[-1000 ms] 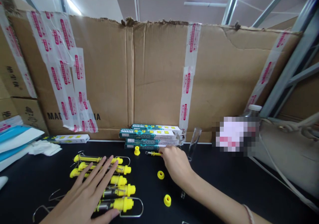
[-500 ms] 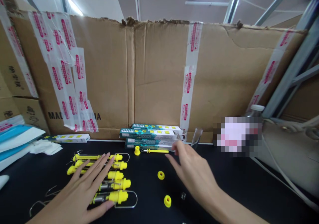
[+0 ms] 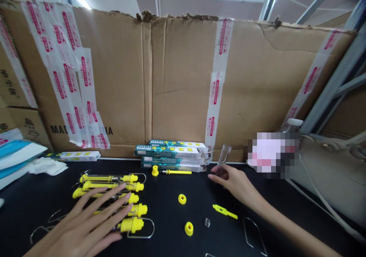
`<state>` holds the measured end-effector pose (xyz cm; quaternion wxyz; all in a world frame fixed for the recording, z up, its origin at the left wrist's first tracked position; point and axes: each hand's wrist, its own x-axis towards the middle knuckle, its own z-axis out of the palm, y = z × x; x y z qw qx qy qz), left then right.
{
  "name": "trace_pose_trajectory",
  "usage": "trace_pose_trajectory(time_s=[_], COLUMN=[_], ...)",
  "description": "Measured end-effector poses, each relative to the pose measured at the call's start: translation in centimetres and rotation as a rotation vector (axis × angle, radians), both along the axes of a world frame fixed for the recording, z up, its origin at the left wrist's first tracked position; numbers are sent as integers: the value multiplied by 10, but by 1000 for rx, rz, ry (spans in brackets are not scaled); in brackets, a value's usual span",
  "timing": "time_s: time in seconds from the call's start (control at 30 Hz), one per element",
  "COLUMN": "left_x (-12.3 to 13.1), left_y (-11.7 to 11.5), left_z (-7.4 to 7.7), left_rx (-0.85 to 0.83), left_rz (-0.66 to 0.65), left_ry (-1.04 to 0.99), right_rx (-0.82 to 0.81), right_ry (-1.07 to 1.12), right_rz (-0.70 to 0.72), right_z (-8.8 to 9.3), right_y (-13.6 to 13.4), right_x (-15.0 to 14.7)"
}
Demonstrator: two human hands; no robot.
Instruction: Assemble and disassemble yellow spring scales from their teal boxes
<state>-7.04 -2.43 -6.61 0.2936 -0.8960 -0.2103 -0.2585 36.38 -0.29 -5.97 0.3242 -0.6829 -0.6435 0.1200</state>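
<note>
My left hand [image 3: 85, 219] lies with fingers spread over a row of yellow-capped spring scales [image 3: 108, 178], holding none of them. My right hand [image 3: 231, 179] is at the back of the black table [image 3: 160, 215], its fingers over the lower end of a transparent plastic tube [image 3: 223, 155]. Whether it grips the tube is hidden. A thin yellow rod [image 3: 175, 171] and a yellow cap [image 3: 155, 170] lie left of that hand. Two yellow rings [image 3: 182, 198] sit mid-table, with a flat yellow slider [image 3: 225, 211], a small transparent ring [image 3: 207, 222] and a bent wire hook [image 3: 254, 236] nearer my right arm.
A stack of teal and white boxes [image 3: 171, 156] stands at the table's back edge, before a taped cardboard sheet [image 3: 183, 78]. White papers [image 3: 47, 166] lie at the left. A pixelated object [image 3: 271, 154] and a bag [image 3: 328, 173] sit right, beside metal shelving [image 3: 334, 74].
My right hand has moved right, away from the yellow rod, which now lies on the table, to the transparent tube. The slider and wire hook have come into view. My left hand stays spread.
</note>
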Motion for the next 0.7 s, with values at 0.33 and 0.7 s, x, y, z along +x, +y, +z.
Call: trace_pose_trajectory(time_s=[0.33, 0.7], left_x=[-1, -12], left_y=[1, -23], left_z=[14, -3], left_rx=[165, -101], left_rz=[-97, 42], left_ry=[206, -4], right_rx=[-74, -45], right_ry=[-16, 193], right_rz=[5, -82], right_z=[-5, -8], right_y=[0, -19], right_x=[-6, 12])
